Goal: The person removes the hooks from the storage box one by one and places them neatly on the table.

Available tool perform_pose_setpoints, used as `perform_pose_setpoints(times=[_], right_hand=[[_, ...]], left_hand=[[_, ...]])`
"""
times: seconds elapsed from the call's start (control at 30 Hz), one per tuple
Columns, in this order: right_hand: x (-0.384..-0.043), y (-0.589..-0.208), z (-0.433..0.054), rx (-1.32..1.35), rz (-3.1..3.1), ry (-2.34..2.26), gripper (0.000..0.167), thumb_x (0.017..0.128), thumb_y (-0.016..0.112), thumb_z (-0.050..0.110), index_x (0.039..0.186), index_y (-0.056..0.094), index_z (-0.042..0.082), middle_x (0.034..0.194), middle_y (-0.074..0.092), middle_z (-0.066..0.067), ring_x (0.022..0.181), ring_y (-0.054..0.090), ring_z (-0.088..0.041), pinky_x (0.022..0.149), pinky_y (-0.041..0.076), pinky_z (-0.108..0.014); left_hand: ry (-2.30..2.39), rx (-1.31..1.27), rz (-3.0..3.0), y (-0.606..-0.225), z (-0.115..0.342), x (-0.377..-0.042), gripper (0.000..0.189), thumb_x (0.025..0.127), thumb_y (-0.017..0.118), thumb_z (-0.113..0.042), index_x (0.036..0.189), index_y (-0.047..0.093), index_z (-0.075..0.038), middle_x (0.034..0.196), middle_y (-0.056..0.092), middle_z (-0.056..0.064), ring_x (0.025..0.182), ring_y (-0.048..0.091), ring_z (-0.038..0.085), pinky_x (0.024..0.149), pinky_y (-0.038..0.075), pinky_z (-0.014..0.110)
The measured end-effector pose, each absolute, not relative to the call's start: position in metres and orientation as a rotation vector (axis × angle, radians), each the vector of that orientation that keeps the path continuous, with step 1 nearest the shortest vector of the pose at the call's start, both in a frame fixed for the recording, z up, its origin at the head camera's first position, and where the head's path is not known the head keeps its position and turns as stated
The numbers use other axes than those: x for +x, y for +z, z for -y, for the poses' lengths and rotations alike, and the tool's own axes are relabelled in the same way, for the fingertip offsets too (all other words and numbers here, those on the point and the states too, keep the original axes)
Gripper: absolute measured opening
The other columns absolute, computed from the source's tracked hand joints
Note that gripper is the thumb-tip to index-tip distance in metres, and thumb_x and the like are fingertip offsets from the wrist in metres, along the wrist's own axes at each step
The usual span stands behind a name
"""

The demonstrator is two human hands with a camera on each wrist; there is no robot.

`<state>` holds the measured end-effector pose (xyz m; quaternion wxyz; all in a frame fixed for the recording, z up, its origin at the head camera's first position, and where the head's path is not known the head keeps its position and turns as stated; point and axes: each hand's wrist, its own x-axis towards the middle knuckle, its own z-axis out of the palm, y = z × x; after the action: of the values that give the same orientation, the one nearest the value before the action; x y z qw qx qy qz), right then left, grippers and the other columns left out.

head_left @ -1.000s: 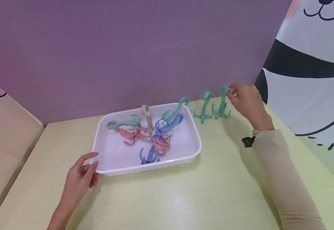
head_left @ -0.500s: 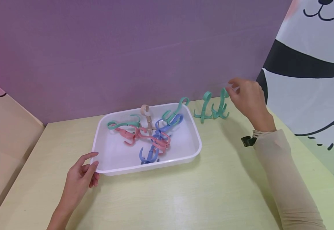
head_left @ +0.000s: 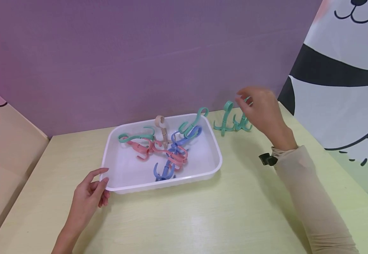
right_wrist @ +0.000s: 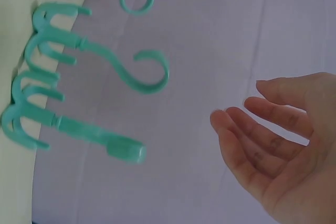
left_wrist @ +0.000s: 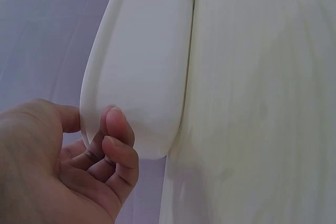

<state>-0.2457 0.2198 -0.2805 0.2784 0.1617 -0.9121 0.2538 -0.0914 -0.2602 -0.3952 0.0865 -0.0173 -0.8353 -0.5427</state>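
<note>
My left hand (head_left: 87, 194) pinches the near left corner of the white plastic tray (head_left: 133, 187) between thumb and fingers; the left wrist view shows the fingers at its rim. Above the right part of the table, my right hand (head_left: 261, 109) holds nothing, its fingers loosely bent. Two green multi-prong hanging hooks stand upright beside the tray: a left one (head_left: 225, 118) and a right one (head_left: 242, 124), the latter partly hidden behind the hand. In the right wrist view both hooks (right_wrist: 126, 72) are apart from the fingers.
Inside the tray lie more hooks: green (head_left: 139, 137), pink (head_left: 144, 150), beige (head_left: 163, 132) and blue (head_left: 165, 171). One green hook (head_left: 200, 118) leans over the far right rim. A purple wall (head_left: 171, 53) rises behind the pale table (head_left: 203, 218).
My right hand has let go of the right green hook, lifted slightly, and then moved left above it. The left hand and tray have stayed still.
</note>
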Motion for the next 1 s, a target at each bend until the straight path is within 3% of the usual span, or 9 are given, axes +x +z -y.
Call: perform_pose_setpoints(times=[0.4,0.63,0.83,1.0], right_hand=[[-0.256,-0.303,-0.173,0.642,2.507,0.769,0.020,0.097,0.061,0.012,0.111,0.070,0.002,0.096,0.071,-0.011,0.079,0.068,-0.025,0.073,0.058,-0.042],[-0.272,-0.318,-0.148,0.691,2.594,0.822,0.020,0.097,0.064,0.015,0.113,0.067,0.003,0.106,0.068,-0.014,0.099,0.063,-0.030,0.084,0.053,-0.046],[-0.289,-0.324,-0.134,0.720,2.611,0.872,0.038,0.097,0.064,0.015,0.131,0.060,-0.001,0.127,0.064,-0.019,0.116,0.059,-0.035,0.099,0.048,-0.049],[-0.300,-0.328,-0.128,0.738,2.624,0.882,0.043,0.097,0.064,0.015,0.137,0.054,0.000,0.137,0.055,-0.021,0.131,0.046,-0.040,0.108,0.040,-0.054]], left_hand=[[-1.621,-0.029,2.486,-0.394,0.263,-0.089,0.033,0.103,0.057,-0.017,0.133,0.053,-0.005,0.064,0.061,0.015,0.046,0.056,0.027,0.042,0.049,0.029],[-1.642,0.002,2.468,-0.396,0.264,-0.085,0.033,0.103,0.057,-0.015,0.134,0.053,-0.005,0.064,0.061,0.014,0.046,0.056,0.025,0.042,0.048,0.029],[-1.644,-0.011,2.465,-0.399,0.265,-0.086,0.033,0.103,0.058,-0.017,0.134,0.053,-0.006,0.064,0.060,0.014,0.047,0.055,0.028,0.042,0.048,0.029],[-1.639,-0.019,2.464,-0.398,0.267,-0.087,0.033,0.103,0.058,-0.018,0.133,0.053,-0.007,0.064,0.061,0.014,0.047,0.055,0.027,0.042,0.048,0.030]])
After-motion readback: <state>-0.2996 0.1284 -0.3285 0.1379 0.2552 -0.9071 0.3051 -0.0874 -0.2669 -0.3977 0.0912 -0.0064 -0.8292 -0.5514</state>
